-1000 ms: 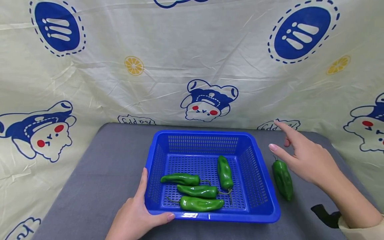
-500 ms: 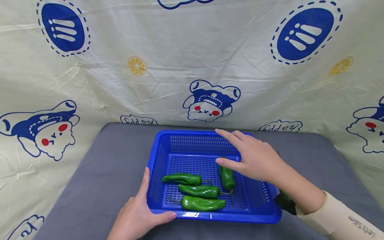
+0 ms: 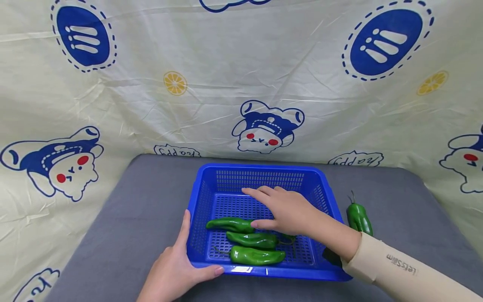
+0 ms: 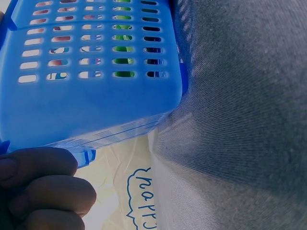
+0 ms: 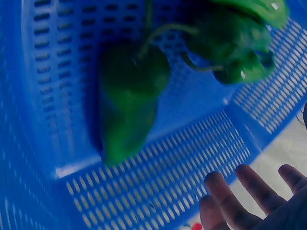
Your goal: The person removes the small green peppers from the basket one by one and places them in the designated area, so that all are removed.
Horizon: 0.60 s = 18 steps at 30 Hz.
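A blue plastic basket point(image 3: 241, 271) with slotted walls stands on the grey surface. At its near left corner my left hand point(image 3: 170, 268) grips, thumb along the front rim and index finger up the left side; the left wrist view shows bent fingers point(image 4: 53, 191) beside the wall. Inside lie three green peppers, a back one point(image 3: 229, 225), a middle one point(image 3: 252, 240) and a front one point(image 3: 257, 255). Over them hovers my right hand point(image 3: 288, 212), fingers extended and holding nothing. It mostly covers a fourth pepper in the head view; the right wrist view shows that pepper point(image 5: 127, 105).
Another green pepper point(image 3: 359, 219) lies on the grey cloth point(image 3: 147, 197) to the right of the basket, partly behind my sleeve point(image 3: 400, 268). A pale printed curtain point(image 3: 211, 54) hangs behind the table and along both sides.
My right hand has moved left, from above the pepper outside the basket to over the peppers inside. The left hand stays at the basket corner, and the view has shifted slightly.
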Tool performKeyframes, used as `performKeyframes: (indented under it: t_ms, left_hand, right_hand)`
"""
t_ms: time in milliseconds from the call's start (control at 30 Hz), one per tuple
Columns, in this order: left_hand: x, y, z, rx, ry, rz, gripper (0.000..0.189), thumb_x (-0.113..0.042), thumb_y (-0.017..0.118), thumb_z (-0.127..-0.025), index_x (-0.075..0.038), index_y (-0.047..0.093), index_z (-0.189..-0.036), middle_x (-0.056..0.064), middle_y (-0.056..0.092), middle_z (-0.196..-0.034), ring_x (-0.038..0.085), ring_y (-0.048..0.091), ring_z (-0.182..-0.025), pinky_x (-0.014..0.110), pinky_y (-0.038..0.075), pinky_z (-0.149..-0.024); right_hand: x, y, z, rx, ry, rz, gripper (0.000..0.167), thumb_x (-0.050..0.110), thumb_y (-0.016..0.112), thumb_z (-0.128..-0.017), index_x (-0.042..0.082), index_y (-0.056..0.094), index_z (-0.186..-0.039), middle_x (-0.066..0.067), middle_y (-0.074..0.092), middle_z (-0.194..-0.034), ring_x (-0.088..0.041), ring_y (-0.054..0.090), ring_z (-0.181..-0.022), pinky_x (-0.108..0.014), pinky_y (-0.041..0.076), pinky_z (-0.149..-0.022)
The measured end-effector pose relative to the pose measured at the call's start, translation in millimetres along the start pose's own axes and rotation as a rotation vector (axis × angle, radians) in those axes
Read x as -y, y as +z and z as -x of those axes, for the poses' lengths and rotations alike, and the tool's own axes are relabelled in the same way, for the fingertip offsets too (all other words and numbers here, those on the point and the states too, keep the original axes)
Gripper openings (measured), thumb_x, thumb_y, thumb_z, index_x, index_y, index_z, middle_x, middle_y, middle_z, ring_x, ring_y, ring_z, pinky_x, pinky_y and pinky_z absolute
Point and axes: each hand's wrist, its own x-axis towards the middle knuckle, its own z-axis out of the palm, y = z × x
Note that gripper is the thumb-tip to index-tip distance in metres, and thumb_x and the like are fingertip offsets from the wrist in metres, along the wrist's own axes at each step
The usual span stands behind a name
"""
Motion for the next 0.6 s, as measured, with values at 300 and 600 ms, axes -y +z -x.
performKeyframes:
  t_ms: [300,600]
  left_hand:
    - [-0.3,0.2,0.2,0.004,-0.001,0.0,0.145,-0.076,0.082,-0.054,-0.036,-0.011,-0.158,0.025,0.065,-0.125,0.035,0.067,-0.104,0.056,0.052,-0.081]
    - [-0.2,0.0,-0.1,0.01,-0.011,0.003,0.145,-0.074,0.082,-0.055,-0.038,-0.014,-0.157,0.025,0.064,-0.128,0.036,0.066,-0.106,0.057,0.052,-0.083]
  right_hand:
    - [5,25,-6.4,0.173,-0.02,-0.074,0.078,0.063,0.062,-0.088,0.037,0.031,-0.155,-0.004,0.052,-0.148,-0.037,0.05,-0.134,-0.061,0.044,-0.102]
    - [6,38,-8.9,0.242,-0.085,-0.16,0.077,0.059,0.066,-0.088,0.038,0.032,-0.154,-0.002,0.057,-0.138,-0.027,0.059,-0.12,-0.049,0.052,-0.091]
